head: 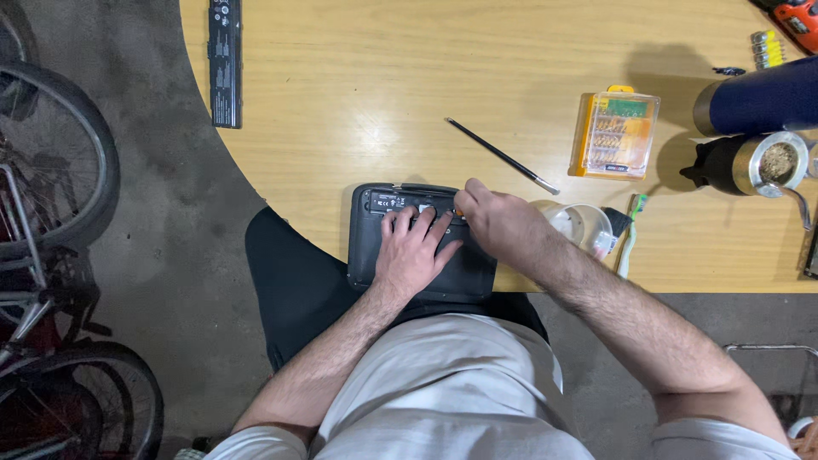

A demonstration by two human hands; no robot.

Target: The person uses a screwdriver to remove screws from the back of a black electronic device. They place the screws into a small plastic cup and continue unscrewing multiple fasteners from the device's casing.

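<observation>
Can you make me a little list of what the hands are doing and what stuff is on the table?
left hand: flat on the black laptop, underside up
right hand: gripping a small tool with an orange bit, tip on the laptop
table: light wood, curved edge
behind laptop: thin black brush, orange bit case
far left: long black battery
right side: clear cup, dark flask
floor left: bicycle wheels
</observation>
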